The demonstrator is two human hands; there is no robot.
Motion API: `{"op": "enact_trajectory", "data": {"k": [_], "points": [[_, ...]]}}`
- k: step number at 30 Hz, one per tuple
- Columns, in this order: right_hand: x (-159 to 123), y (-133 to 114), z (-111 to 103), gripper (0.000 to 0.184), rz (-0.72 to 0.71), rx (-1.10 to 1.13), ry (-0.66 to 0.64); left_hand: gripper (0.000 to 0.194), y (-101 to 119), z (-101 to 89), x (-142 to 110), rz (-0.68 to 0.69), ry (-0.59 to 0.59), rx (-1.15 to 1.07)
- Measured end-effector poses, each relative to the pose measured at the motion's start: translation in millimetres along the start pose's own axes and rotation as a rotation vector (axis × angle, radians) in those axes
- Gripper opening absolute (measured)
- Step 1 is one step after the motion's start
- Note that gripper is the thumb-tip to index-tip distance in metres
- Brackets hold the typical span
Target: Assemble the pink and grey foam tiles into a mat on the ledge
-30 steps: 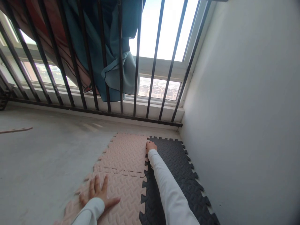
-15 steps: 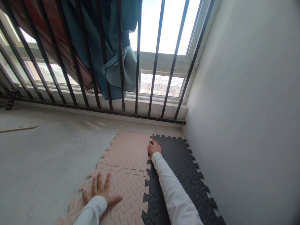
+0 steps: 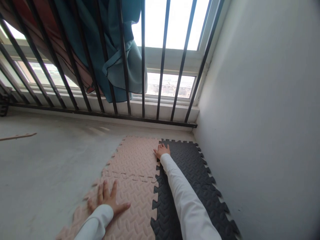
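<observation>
Head view: hands spread, left hand [image 3: 106,198] on pink mat [image 3: 132,160], right hand [image 3: 161,150] at black mat [image 3: 192,173] edge, concrete floor [image 3: 50,166] beside

The person wears a plain white long-sleeved top, its smooth left sleeve [image 3: 96,218] and right sleeve [image 3: 185,196] reaching the wrists, with the left hand [image 3: 106,196] and right hand [image 3: 162,150] bare.

The one head-worn view looks forward and down from just above the foam mats [image 3: 132,160], facing the barred window [image 3: 172,26], with the wall [image 3: 257,100] along the frame's right.
</observation>
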State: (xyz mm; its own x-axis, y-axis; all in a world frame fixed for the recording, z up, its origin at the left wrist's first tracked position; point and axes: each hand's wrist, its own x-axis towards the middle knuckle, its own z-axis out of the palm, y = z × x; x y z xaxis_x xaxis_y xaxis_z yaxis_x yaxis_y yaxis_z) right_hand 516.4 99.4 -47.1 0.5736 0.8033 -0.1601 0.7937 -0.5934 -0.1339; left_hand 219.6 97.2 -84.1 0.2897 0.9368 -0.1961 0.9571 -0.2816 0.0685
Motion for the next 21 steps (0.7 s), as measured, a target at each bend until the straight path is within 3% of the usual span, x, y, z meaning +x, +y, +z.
{"op": "enact_trajectory", "data": {"k": [8, 14, 17, 21], "points": [[16, -2, -15, 0.057, 0.04, 0.024, 0.0, 0.102, -1, 5.9, 4, -0.01, -0.017, 0.026], [32, -5, 3, 0.068, 0.085, 0.091, 0.01, 0.099, 0, 11.7, 5, -0.015, 0.035, 0.021], [37, -2, 5, 0.068, 0.085, 0.106, 0.017, 0.102, 0, 10.4, 7, -0.023, -0.035, 0.026], [25, 13, -9, 0.06, 0.062, 0.126, -0.063, 0.105, -1, 9.4, 9, -0.028, -0.072, 0.014]]}}
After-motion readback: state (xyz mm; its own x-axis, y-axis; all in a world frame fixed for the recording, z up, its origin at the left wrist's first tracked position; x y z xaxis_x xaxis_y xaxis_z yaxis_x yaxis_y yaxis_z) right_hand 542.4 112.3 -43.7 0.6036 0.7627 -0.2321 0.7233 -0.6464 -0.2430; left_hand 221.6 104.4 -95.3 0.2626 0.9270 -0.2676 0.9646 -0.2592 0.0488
